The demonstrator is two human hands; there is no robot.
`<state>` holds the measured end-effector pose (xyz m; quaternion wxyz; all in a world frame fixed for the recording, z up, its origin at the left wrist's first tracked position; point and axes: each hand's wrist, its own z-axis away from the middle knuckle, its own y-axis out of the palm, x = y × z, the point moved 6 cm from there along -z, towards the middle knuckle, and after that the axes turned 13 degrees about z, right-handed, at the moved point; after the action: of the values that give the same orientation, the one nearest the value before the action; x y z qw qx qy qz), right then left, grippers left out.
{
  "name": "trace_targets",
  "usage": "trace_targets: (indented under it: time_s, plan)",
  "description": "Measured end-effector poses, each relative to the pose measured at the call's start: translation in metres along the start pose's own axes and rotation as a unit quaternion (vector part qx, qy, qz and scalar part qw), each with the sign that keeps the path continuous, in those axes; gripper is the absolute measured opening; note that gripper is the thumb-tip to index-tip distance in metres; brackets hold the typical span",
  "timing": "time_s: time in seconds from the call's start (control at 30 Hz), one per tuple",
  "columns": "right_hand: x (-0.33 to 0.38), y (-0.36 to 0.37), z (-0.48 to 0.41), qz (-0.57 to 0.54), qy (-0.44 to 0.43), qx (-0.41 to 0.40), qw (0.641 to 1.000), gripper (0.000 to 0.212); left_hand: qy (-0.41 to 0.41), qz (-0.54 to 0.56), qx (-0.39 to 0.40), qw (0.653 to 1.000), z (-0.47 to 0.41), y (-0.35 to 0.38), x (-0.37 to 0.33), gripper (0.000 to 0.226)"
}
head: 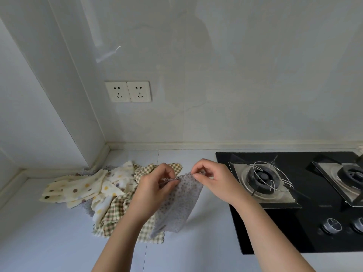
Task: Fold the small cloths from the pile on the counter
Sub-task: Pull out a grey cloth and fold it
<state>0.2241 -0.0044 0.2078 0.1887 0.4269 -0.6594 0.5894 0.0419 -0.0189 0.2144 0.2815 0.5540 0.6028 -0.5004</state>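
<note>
The tabletop in front of me is pale and smooth, with a thin seam running across it toward the wall. On its left part lies the pile of small cloths: cream ones with coloured dots on top and to the left, green-and-tan checked ones beneath and toward me, a bit of grey dotted cloth peeking out. To my right a black glass hob sits in the tabletop, well apart from the pile.
</note>
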Motion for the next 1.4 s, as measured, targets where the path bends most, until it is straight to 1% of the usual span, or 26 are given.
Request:
trace_targets:
  time_s: [0.1,0.2,0.3,0.43,0.57,0.63,0.73,0.9,1.0,1.13,1.23,1.33,1.4]
  plan:
    - [0.001,0.004,0.000,0.029,-0.003,0.028,0.999,0.019,0.001,-0.004,-0.005,1.000,0.001,-0.002,-0.003,0.024]
    - [-0.005,0.007,-0.001,0.058,0.019,0.042,0.997,0.016,0.001,-0.005,0.005,1.000,0.002,-0.001,-0.004,0.025]
    - [-0.007,0.006,-0.001,0.062,0.028,0.041,0.997,0.019,0.012,-0.004,0.013,1.000,0.003,-0.001,-0.002,0.026]
    - [-0.012,0.009,-0.001,0.070,0.044,0.068,0.994,0.024,0.036,-0.004,0.029,0.999,0.003,-0.002,-0.004,0.023]
    - [-0.015,0.008,-0.003,0.084,0.056,0.066,0.993,0.025,0.046,-0.028,0.041,0.998,0.003,-0.004,-0.002,0.023]
    - [-0.013,0.006,-0.004,0.100,0.046,0.064,0.992,0.030,0.053,-0.046,0.048,0.996,0.002,-0.004,-0.001,0.024]
    - [-0.010,0.005,-0.006,0.124,0.032,0.067,0.989,0.033,0.067,-0.083,0.063,0.992,0.001,-0.004,0.001,0.019]
    - [-0.004,-0.001,-0.010,0.150,0.019,0.086,0.985,0.026,0.089,-0.146,0.110,0.979,-0.003,-0.004,0.003,0.025]
    - [0.000,-0.010,-0.015,0.204,0.009,0.092,0.975,0.022,0.110,-0.179,0.161,0.964,-0.007,0.000,0.005,0.023]
    - [0.002,-0.011,-0.019,0.295,-0.012,0.144,0.945,0.018,0.124,-0.211,0.212,0.946,-0.013,0.005,0.011,0.014]
    - [0.007,-0.012,-0.020,0.320,-0.035,0.165,0.932,0.014,0.127,-0.222,0.240,0.937,-0.016,0.009,0.013,0.011]
    - [0.012,-0.014,-0.019,0.341,-0.055,0.176,0.922,0.009,0.128,-0.239,0.245,0.931,-0.018,0.008,0.015,0.013]
    - [0.016,-0.016,-0.019,0.345,-0.061,0.179,0.919,0.007,0.133,-0.252,0.255,0.924,-0.018,0.007,0.016,0.010]
